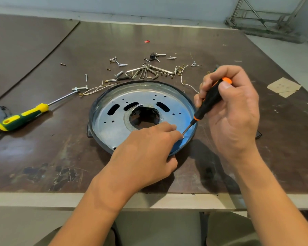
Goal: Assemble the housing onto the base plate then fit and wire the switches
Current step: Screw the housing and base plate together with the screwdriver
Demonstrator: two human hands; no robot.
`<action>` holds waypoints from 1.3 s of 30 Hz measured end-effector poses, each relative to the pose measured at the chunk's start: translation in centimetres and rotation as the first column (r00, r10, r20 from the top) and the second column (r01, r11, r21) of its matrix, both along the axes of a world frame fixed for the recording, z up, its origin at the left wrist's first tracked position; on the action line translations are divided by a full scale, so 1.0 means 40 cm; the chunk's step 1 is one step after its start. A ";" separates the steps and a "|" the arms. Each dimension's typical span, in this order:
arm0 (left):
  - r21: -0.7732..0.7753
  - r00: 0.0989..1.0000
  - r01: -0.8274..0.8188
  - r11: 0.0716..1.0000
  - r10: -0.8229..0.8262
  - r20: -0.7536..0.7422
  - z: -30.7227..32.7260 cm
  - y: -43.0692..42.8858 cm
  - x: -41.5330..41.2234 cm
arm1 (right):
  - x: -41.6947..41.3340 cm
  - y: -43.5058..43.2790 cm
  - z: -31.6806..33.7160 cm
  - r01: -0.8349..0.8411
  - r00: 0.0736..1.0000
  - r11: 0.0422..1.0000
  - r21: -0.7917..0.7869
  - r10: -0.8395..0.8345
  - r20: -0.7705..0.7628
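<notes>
Base plate (112,125), round glossy slotted metal; black-orange screwdriver (209,99) in right hand (236,119)

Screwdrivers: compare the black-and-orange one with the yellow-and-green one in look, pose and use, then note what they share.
Look: the black-and-orange screwdriver has a slim dark handle; the yellow-and-green screwdriver a thicker, bright one. Pose: the first stands tilted, tip down at the base plate; the second lies flat on the table. Use: the right hand grips the first; nothing touches the second. Both have metal shafts.
</notes>
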State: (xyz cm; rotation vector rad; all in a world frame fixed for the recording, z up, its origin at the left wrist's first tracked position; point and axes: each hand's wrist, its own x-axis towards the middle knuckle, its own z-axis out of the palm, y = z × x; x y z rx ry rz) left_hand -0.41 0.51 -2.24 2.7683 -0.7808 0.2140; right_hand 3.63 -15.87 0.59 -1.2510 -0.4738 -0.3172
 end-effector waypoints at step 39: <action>0.071 0.998 -0.022 0.997 0.026 -0.061 0.012 -0.004 0.006 | 0.009 -0.014 0.003 -0.245 0.969 0.964 -0.106 0.247 0.003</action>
